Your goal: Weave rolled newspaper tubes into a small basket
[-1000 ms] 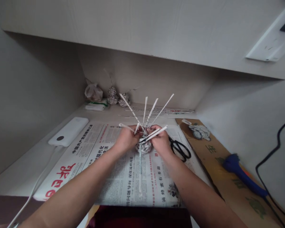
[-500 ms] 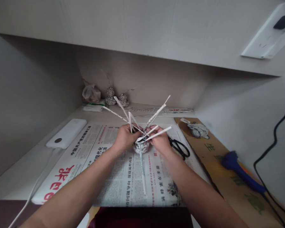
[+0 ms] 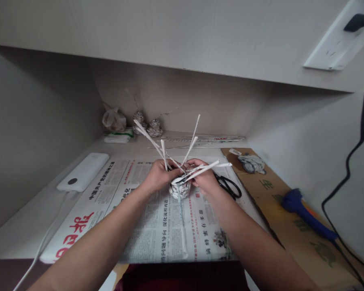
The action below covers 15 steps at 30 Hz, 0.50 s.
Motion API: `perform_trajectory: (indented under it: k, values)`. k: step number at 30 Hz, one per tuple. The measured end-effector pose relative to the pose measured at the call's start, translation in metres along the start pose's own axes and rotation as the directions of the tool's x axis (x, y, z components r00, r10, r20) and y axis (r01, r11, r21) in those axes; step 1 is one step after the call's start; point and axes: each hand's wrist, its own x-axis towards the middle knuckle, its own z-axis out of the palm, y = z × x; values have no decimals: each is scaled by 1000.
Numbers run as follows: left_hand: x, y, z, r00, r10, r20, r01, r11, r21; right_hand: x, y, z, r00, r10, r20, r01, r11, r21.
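Observation:
A small round weaving of rolled newspaper sits on the spread newspaper in front of me. Several pale paper tubes fan up and outward from its top, and one longer tube hangs toward me. My left hand grips the weaving's left side, thumb over the rim. On the opposite side my right hand is closed around the rim and the tube bases; its fingertips are partly hidden by the tubes. Black-handled scissors lie just beyond my right wrist.
A white power bank with a cable lies left. Two woven pieces, a plastic bag and thin paper sticks are at the back. On the cardboard at right are a blue glue gun and crumpled paper.
Some upright tubes have shifted: one at the right has swung down over my right hand, and those at the left lean closer together. Both hands stay on the weaving.

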Motion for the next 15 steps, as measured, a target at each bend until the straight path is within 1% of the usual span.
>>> perform_trajectory:
  k: [2, 5, 8, 10, 12, 15]
  values:
    - [0, 1, 0, 1000, -6, 27, 7, 1000, -19, -1, -4, -1, 996, 82, 32, -83, 996, 31]
    - [0, 1, -3, 997, -1, 81, 2, 1000, -18, 0, -6, -6, 981, 156, 116, -165, 984, 71]
    - [2, 1, -11, 988, -36, 153, 40, 999, -20, 2, -5, -10, 952, 225, 210, -249, 964, 98]
    - [3, 2, -15, 983, -68, 171, 70, 997, -11, 2, -5, -11, 932, 261, 252, -294, 950, 102]
    - [4, 3, -19, 984, -75, 160, 73, 997, 22, 1, -7, -11, 921, 267, 283, -305, 947, 100]
    - [5, 3, -22, 988, -50, 147, 40, 997, 70, -2, -10, -11, 923, 228, 311, -266, 960, 86]
